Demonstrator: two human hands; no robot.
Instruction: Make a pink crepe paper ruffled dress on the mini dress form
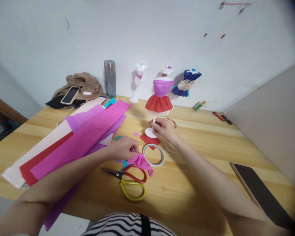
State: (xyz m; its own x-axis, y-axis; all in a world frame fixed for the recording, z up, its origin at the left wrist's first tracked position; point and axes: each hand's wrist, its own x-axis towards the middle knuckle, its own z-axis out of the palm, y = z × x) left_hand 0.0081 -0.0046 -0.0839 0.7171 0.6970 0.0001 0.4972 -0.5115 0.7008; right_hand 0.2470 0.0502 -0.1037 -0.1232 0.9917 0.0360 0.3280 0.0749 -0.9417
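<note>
My left hand [125, 148] is closed on a gathered strip of pink crepe paper [141, 163], which hangs from the fingers above the scissors. In my right hand [165, 128] is the short post of a white round-based stand [151, 132], gripped between thumb and fingers over a red paper piece [150, 139]. A roll of tape [153, 155] lies between the two hands. Scissors [131, 182] with one red and one yellow handle rest nearer my body. Behind the right hand stands a small dress form [163, 87] in a pink-purple top and red skirt.
Coloured crepe paper sheets [82, 141] lie stacked at the left. Along the wall are a flask [110, 78], a bare dress form [139, 80] and one in blue [189, 82]. A brown cloth [85, 85] with a phone [70, 95] sits back left; a dark tablet-like slab [260, 193] lies right.
</note>
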